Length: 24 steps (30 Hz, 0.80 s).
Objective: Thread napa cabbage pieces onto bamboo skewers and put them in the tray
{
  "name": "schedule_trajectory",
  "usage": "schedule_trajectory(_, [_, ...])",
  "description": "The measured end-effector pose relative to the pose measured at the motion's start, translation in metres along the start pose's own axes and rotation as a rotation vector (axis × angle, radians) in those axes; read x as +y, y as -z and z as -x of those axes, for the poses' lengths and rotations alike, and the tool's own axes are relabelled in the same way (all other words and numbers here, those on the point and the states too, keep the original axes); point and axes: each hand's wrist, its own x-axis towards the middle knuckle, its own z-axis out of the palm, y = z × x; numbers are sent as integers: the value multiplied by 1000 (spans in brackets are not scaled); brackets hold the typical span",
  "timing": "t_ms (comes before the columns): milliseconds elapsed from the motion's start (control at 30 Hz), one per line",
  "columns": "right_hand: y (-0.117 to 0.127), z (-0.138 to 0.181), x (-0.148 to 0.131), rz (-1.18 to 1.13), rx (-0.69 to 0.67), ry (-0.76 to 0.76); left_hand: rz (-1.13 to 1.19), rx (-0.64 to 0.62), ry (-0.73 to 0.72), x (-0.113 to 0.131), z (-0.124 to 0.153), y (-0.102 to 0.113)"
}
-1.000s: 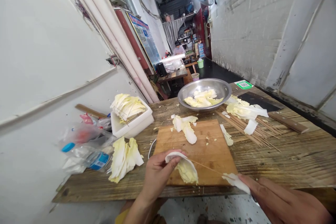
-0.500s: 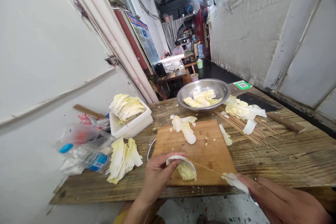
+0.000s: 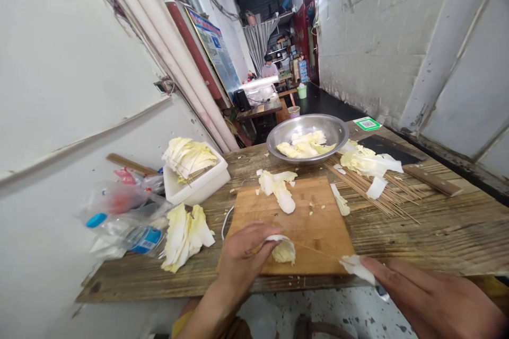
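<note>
My left hand (image 3: 249,251) pinches a curled piece of napa cabbage leaf (image 3: 284,252) between thumb and fingers, just above the front of the wooden cutting board (image 3: 324,222). A thin bamboo skewer (image 3: 314,249) spans from that leaf to a second cabbage piece (image 3: 356,268) at the right. My right hand (image 3: 421,288) grips this second piece at the board's front right corner, fingers pressed together; the skewer's end there is hidden. Farther back on the board lies a loose cabbage leaf (image 3: 281,190).
A steel bowl (image 3: 274,140) with leaves stands behind the board. To the right lie skewers (image 3: 392,204), cabbage leaves (image 3: 368,161) and a cleaver (image 3: 433,179). At left are a white container (image 3: 199,189) of skewered leaves, a cabbage pile (image 3: 185,238) and a plastic bottle (image 3: 145,238). A person (image 3: 269,68) sits far back.
My left fingers now cover more of the curled leaf, and less of it shows. The right hand keeps its hold on the other piece. The view has shifted slightly.
</note>
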Motion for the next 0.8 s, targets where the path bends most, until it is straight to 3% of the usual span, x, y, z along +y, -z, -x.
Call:
schedule_trajectory(133, [-1, -3, 6, -12, 18, 89, 14, -159, 139, 4, -6, 5])
schedule_trajectory(300, [3, -5, 2, -55, -6, 13, 109, -295, 282, 17, -17, 14])
schedule_trajectory(533, [13, -3, 3, -106, -70, 30, 162, -250, 166, 22, -21, 10])
schedule_trajectory(800, [17, -6, -3, -74, 21, 41, 124, -224, 69, 17, -16, 4])
